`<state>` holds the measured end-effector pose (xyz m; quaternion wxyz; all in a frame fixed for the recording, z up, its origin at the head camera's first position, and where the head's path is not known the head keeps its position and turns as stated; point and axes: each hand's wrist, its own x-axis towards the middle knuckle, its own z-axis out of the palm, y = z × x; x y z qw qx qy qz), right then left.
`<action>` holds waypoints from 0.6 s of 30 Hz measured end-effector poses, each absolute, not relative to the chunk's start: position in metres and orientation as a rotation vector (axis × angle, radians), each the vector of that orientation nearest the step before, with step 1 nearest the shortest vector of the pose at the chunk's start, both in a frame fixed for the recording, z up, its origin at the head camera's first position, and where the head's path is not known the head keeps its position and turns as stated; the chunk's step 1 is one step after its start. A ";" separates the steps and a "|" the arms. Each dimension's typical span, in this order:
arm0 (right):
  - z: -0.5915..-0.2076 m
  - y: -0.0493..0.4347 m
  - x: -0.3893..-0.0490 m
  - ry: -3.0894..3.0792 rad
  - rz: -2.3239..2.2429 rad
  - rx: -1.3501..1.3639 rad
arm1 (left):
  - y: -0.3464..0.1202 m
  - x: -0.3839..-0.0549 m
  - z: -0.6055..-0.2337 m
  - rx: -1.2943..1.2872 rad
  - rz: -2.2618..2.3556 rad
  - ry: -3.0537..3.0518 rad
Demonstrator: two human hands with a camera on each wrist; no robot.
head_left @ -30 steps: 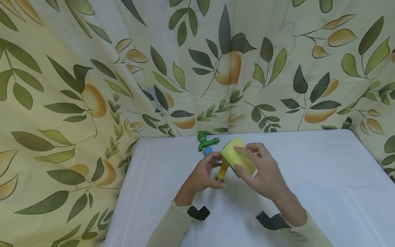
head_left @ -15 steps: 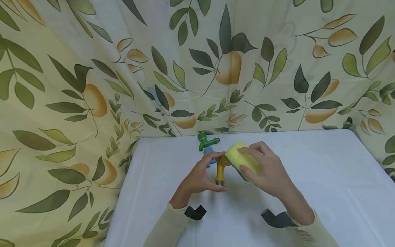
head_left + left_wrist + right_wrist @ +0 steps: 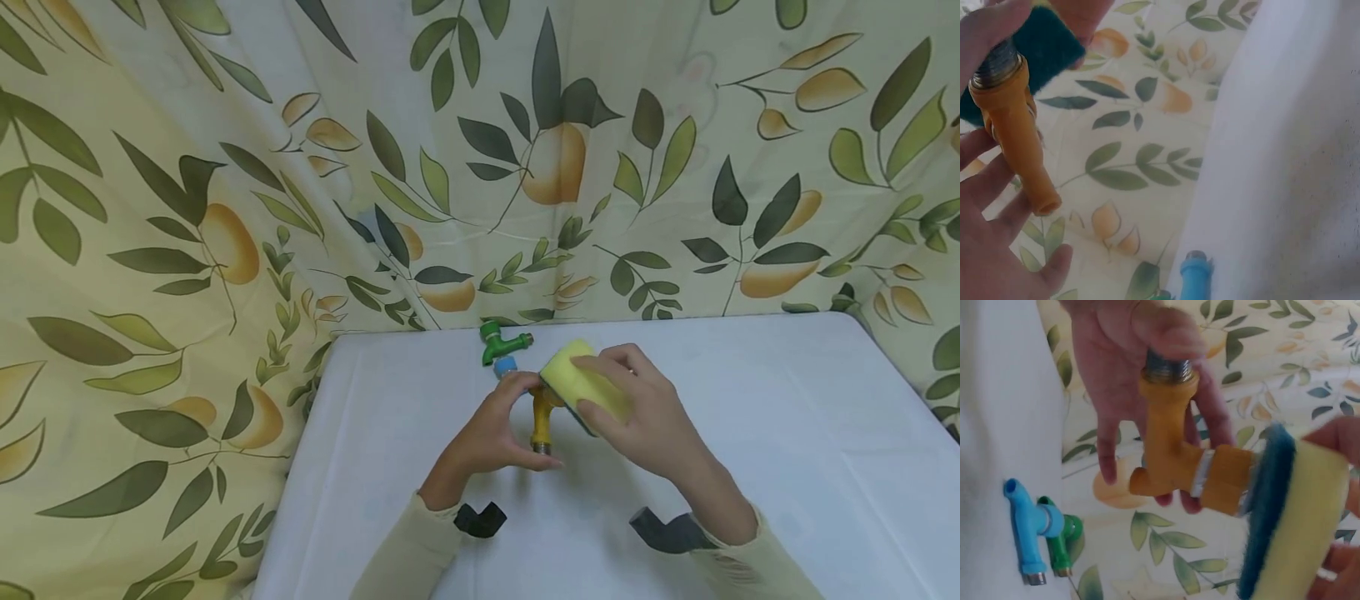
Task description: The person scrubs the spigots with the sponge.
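Note:
My left hand (image 3: 487, 429) holds a yellow-orange plastic tap (image 3: 1169, 437), the thumb on its metal threaded end and fingers behind the body. In the head view the tap's threaded end points toward me. My right hand (image 3: 656, 421) grips a yellow sponge (image 3: 581, 375) with a dark green scouring side (image 3: 1266, 512). In the right wrist view, that scouring side touches the end of the tap's round knob part. The left wrist view has the tap (image 3: 1016, 125) close up, with the scouring pad (image 3: 1054, 47) behind it; the knob is hidden there.
A green tap (image 3: 501, 343) lies near the back edge of the white-covered table (image 3: 750, 400). Just in front of it is a blue tap (image 3: 506, 365), partly hidden by my left hand. A leaf-patterned curtain (image 3: 465, 167) hangs behind the table and at its left.
The tap has turned from a slant to nearly straight toward me, its threaded end now nearer. The sponge moved right and toward me, then slightly back left.

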<state>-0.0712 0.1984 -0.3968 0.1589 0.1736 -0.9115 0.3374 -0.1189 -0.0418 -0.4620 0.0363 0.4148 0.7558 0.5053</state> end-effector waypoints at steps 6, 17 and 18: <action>-0.395 0.197 -0.074 -2.531 0.756 0.528 | -0.042 -0.119 -0.461 1.220 1.520 2.432; -0.394 0.191 -0.075 -2.357 0.463 0.623 | -0.036 -0.113 -0.453 1.138 1.386 2.684; -0.395 0.191 -0.074 -2.362 0.472 0.630 | -0.037 -0.113 -0.452 1.139 1.381 2.687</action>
